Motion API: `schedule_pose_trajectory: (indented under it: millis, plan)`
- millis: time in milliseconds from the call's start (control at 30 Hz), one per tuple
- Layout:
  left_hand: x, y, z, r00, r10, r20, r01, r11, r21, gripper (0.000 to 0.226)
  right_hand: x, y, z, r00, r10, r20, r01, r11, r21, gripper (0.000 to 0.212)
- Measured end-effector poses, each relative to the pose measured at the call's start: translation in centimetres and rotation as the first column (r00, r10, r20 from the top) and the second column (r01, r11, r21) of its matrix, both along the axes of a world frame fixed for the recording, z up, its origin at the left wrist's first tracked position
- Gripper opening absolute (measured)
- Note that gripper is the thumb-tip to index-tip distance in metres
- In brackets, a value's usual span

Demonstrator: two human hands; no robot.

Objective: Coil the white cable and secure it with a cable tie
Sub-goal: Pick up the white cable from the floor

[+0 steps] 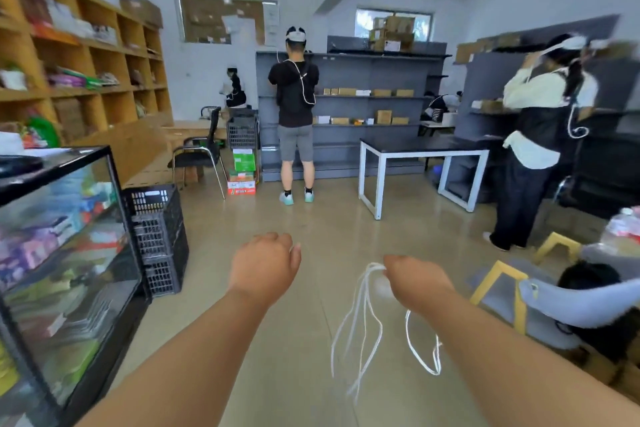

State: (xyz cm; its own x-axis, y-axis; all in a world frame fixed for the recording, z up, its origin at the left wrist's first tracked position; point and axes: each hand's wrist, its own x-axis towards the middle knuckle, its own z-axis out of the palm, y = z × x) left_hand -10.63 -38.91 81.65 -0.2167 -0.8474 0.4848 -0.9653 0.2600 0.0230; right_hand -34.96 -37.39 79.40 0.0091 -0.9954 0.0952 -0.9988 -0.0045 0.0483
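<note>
several loose loops of white cable (360,319) hang above the floor (332,215) from the right grip (414,279), curled round them; what the curled left grip (265,263) holds is unclear; coiling is in hand, and gathering the loops evenly is likely next.

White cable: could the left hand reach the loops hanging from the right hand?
Probably yes. The left hand is about level with the right hand, which grips the white cable, and nothing stands between them.
</note>
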Motion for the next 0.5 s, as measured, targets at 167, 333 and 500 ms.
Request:
schedule_pose_trajectory:
  millis: [167,333,500]
  plan:
    - [-2.5,-10.0,2.2,0.994,-0.103,-0.041,0.101,0.993,-0.056,0.032,-2.5,-7.6,2.4,0.992,-0.127,0.006,0.127,0.991,-0.049,0.020]
    - [-6.9,-17.6,1.7,0.984,-0.178,-0.025,0.177,0.984,-0.014,0.028,-6.2,-13.9,3.5,0.976,-0.218,0.011,0.219,0.974,-0.059,0.021]
    - [-12.1,-25.4,1.1,0.979,-0.193,0.061,0.198,0.976,-0.088,0.035,-10.4,-21.2,3.4,0.967,-0.253,-0.007,0.253,0.966,-0.050,0.026]
